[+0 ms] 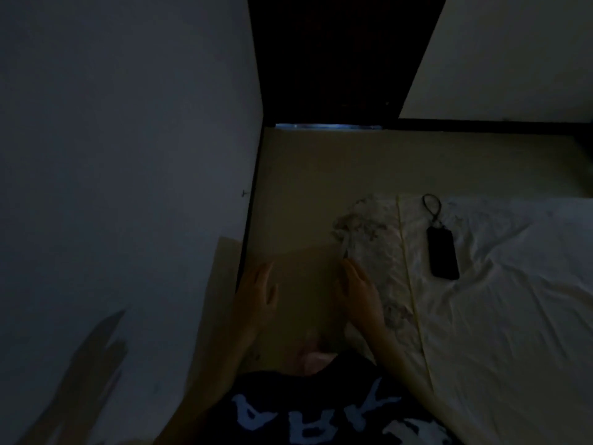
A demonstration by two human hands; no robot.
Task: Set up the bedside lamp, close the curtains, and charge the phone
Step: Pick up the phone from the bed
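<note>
In the dim lower middle, both hands, left [260, 293] and right [359, 289], are open and empty; phone [444, 253] lies on the bed [513, 316], probably waiting for charging

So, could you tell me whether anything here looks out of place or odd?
Nothing looks damaged or spilled. The phone lies loose on the rumpled sheet, its short cable looped and joined to nothing. Both hands are open.
</note>
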